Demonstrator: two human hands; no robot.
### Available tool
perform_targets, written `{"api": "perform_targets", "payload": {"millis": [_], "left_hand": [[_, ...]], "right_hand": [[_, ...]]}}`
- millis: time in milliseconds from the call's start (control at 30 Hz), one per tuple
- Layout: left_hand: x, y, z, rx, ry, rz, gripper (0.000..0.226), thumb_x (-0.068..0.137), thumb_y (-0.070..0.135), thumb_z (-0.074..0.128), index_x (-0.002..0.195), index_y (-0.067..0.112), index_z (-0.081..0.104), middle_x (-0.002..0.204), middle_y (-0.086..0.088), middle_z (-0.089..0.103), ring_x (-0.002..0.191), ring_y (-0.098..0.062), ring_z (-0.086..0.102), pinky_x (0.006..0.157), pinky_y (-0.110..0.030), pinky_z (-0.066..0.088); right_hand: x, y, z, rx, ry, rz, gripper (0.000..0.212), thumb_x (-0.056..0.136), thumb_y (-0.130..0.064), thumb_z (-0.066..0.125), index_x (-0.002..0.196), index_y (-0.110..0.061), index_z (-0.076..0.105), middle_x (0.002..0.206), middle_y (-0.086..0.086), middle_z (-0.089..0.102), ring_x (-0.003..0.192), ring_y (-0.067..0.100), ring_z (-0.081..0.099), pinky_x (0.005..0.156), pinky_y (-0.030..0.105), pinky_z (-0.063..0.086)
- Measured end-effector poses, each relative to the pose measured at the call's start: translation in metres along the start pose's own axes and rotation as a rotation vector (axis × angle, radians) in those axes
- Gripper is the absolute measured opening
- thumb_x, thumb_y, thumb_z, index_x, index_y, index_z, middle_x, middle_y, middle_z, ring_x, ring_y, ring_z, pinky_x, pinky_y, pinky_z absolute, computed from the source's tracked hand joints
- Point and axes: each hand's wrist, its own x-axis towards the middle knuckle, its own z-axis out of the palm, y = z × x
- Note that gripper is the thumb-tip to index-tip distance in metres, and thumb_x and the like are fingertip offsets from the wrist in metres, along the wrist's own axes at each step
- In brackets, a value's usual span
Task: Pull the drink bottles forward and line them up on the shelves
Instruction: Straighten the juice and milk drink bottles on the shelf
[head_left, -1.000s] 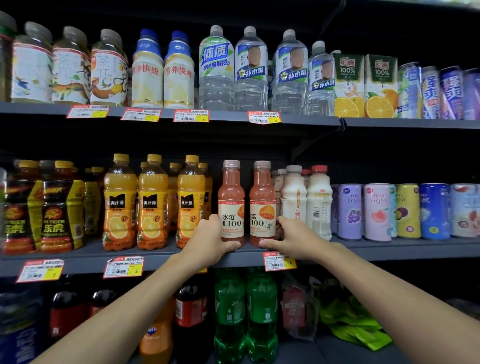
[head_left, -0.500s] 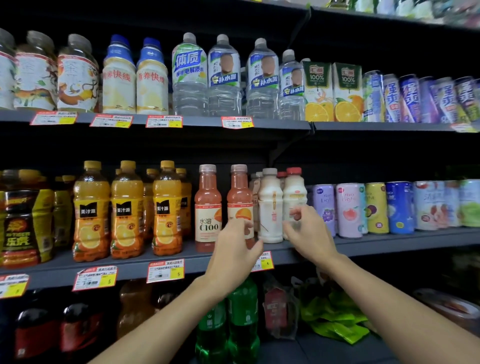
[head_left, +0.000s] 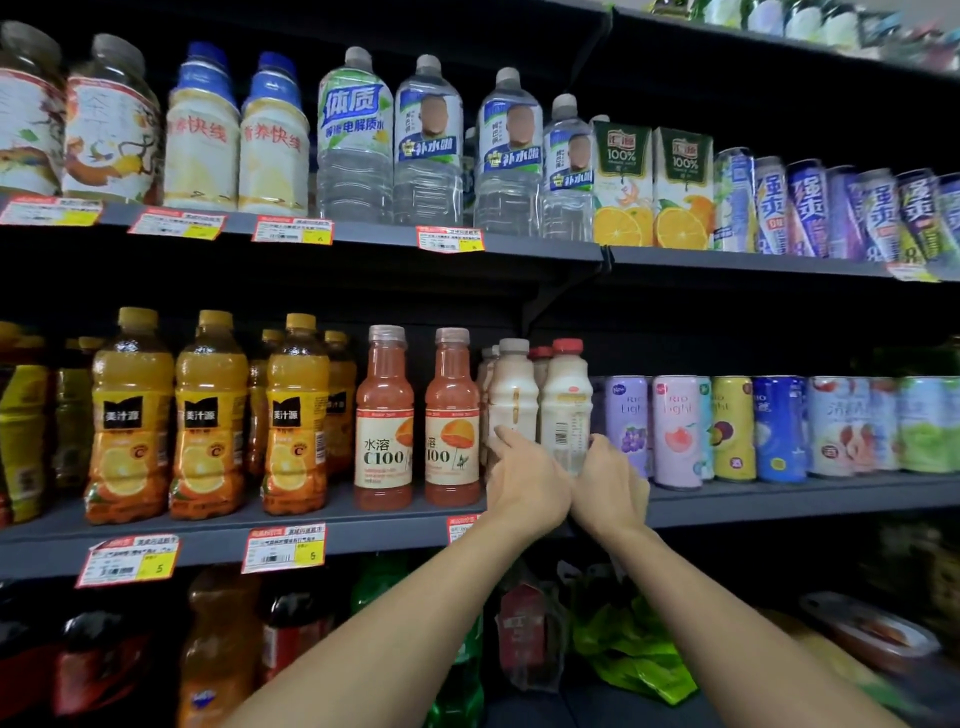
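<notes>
Both hands are up at the middle shelf (head_left: 363, 535), on the pair of milky white bottles straight ahead, both upright, long axis vertical. The left hand (head_left: 524, 486) is on the cream-capped bottle (head_left: 511, 397), a finger laid across its lower front; I can't tell whether the rest wraps round it. The right hand (head_left: 610, 488) has the red-capped bottle (head_left: 566, 410) low down, thumb on the label side and fingers tucked toward the cans (head_left: 675, 431) — that reads as a grip. Each hand is nearest its own bottle. More white bottles stand behind them, so the pull is straight toward the shelf edge — level with the pink juice bottles (head_left: 452, 415) just left.
</notes>
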Motion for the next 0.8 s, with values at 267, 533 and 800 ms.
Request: {"api": "perform_targets", "payload": {"millis": [267, 533, 800], "left_hand": [[0.015, 0.005, 0.005, -0.064, 0.017, -0.141, 0.108, 0.084, 0.016, 0.076, 0.153, -0.004, -0.004, 0.16, -0.023, 0.015, 0.137, -0.04, 0.04, 0.101, -0.049, 0.05], [0.01, 0.01, 0.001, -0.096, -0.002, -0.162, 0.072, 0.087, 0.011, 0.068, 0.143, -0.005, 0.025, 0.145, -0.022, 0.031, 0.128, -0.039, 0.046, 0.096, -0.045, 0.053], [-0.005, 0.005, 0.001, -0.092, -0.06, -0.14, 0.062, 0.089, 0.01, 0.067, 0.138, -0.003, 0.03, 0.14, -0.021, 0.033, 0.121, -0.043, 0.052, 0.088, -0.05, 0.057]], "right_hand": [[0.0, 0.018, -0.023, 0.154, -0.107, -0.112, 0.05, 0.085, -0.054, 0.069, 0.117, -0.018, 0.059, 0.116, 0.003, 0.068, 0.106, 0.027, 0.064, 0.081, 0.038, 0.051], [0.013, 0.037, -0.042, 0.305, -0.319, -0.17, 0.057, 0.087, -0.039, 0.07, 0.138, -0.02, 0.052, 0.131, -0.002, 0.065, 0.114, 0.016, 0.061, 0.094, 0.03, 0.047], [0.002, 0.031, -0.041, 0.27, -0.048, -0.19, 0.052, 0.058, -0.077, 0.071, 0.087, -0.038, 0.052, 0.085, -0.018, 0.06, 0.076, -0.003, 0.058, 0.06, 0.024, 0.049]]}}
